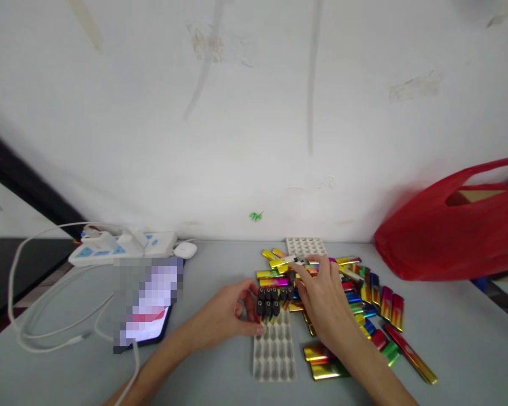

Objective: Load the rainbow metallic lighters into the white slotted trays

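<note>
A white grid tray lies on the grey table, its far rows filled with several small dark cylinders. My left hand rests curled against the tray's left edge, fingers touching it. My right hand reaches over a heap of shiny multicoloured flat sticks and pinches one gold stick above the tray's far end. More gold sticks lie right of the tray.
A second white grid tray lies behind the heap. A red plastic bag sits at the right. A phone, a white power strip, white cables and a small white case lie at the left. A white wall rises behind.
</note>
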`<state>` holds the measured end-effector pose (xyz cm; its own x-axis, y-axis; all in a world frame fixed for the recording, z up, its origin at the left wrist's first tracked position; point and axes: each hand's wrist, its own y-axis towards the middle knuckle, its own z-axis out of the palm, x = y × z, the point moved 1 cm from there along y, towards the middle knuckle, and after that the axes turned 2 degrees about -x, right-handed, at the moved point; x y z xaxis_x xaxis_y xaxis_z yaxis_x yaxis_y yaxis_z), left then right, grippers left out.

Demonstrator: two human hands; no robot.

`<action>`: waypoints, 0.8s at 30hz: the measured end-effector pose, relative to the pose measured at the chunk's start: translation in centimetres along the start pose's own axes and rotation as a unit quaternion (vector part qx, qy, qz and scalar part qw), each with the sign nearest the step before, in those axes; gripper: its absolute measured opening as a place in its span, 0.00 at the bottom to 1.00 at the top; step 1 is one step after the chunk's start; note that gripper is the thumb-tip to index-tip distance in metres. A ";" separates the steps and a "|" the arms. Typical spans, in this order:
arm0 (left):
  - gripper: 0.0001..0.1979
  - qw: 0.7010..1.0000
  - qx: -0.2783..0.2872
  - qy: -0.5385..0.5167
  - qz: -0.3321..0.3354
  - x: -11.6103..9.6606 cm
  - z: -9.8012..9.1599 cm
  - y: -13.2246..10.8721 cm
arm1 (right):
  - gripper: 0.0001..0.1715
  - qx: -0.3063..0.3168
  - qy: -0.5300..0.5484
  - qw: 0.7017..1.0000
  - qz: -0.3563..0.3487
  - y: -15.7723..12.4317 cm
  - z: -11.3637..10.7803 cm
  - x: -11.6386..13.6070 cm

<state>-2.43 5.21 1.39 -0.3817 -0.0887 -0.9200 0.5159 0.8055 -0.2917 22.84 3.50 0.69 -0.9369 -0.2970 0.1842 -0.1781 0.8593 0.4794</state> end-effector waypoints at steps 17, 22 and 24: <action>0.24 1.000 0.000 0.004 0.000 0.1 0.0 0.0 | 0.26 0.029 -0.047 0.998 -0.016 -0.2 0.6 -0.5; 0.23 1.000 0.001 0.001 0.005 0.1 0.1 0.0 | 0.26 0.047 -0.068 0.996 -0.034 -0.1 0.3 -0.6; 0.23 1.000 0.000 0.003 0.003 0.1 0.1 0.0 | 0.25 0.050 -0.073 0.995 -0.043 0.0 0.2 -0.6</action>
<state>-2.43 5.17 1.29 -0.3826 -0.0798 -0.9205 0.5188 0.8059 -0.2854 23.36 3.73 0.43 -0.9494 -0.3137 0.0167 -0.2814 0.8729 0.3985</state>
